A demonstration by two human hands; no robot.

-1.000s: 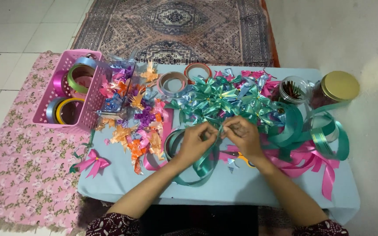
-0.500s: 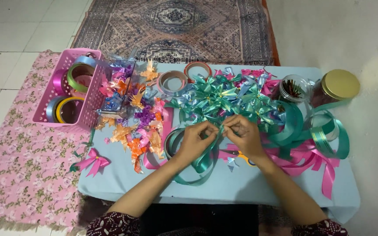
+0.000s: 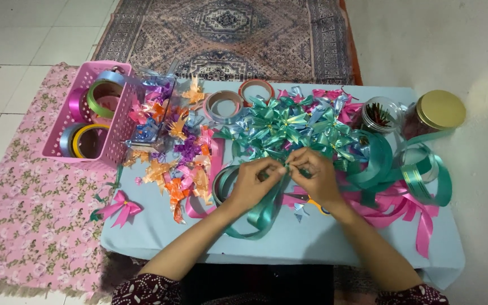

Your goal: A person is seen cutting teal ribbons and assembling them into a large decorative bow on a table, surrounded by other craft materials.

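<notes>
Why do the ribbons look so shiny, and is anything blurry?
In the head view, soft even light gleams off the teal ribbon under the left hand and right hand; the gold jar lid shines dully; shadows are faint; the fingertips look slightly soft, the rest is fairly sharp.

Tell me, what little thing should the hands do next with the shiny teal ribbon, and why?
Probably pinch and fold the next loop. The left hand and right hand meet fingertip to fingertip on a small piece of the shiny teal ribbon, whose long tail trails loose on the light blue tabletop, near the pile of finished teal ribbon bows.
</notes>
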